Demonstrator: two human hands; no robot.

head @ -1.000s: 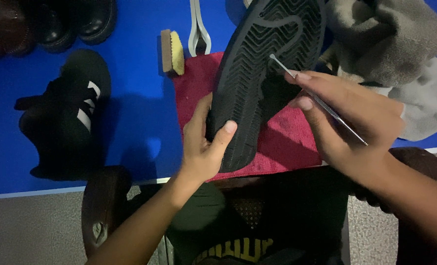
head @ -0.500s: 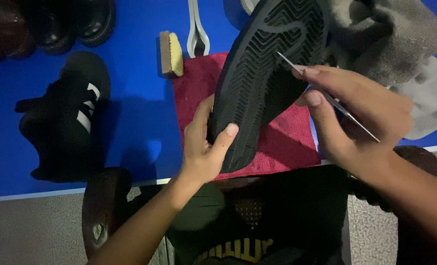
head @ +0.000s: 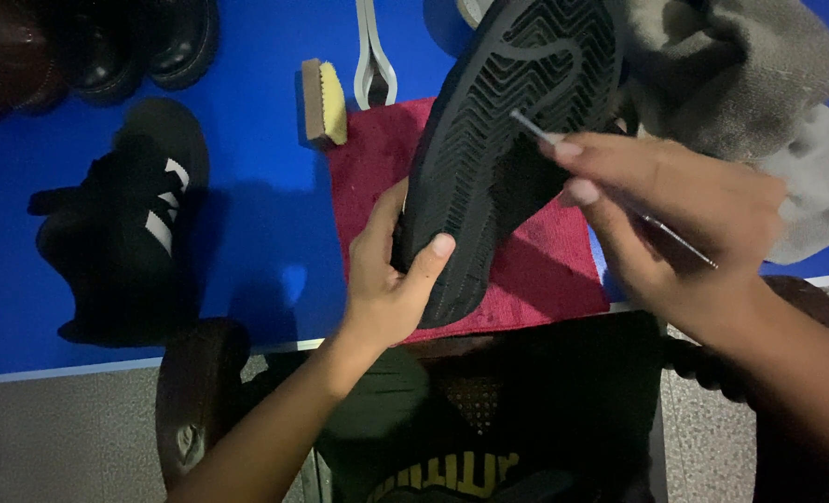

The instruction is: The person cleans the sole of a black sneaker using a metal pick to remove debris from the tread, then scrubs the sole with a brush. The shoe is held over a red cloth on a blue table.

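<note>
Black shoe (head: 498, 140), sole upward, held tilted above the red cloth (head: 545, 270) at the near edge of the blue table (head: 256, 186). The left hand (head: 386, 275) clasps the heel end, thumb pressed across the tread and fingers wrapped behind the upper, so that the grooved sole faces the person and stays steady under pressure from the tool. The right hand (head: 675, 219) pinches a thin metal pick (head: 534, 129) between thumb and fingertips, much as one holds a pen; its tip rests in the chevron grooves near the ball of the sole, while the long shank runs back through the hand and shows again past the knuckles. The pen-like hold appears chosen for fine control along narrow channels. The cloth lies directly below the shoe, seemingly to catch loosened grit and protect the table top.

Surroundings: the matching black shoe with white stripes (head: 130, 219) lies on its side to the left, well apart from the work. Darker boots (head: 97, 42) stand at the far left corner. A small brush with yellow bristles (head: 324, 101) sits just beyond the cloth's far corner, beside a pale plastic tool (head: 374, 56) whose kind cannot be told. Grey crumpled towels (head: 750, 93) are heaped at the right, behind the working hand.
</note>
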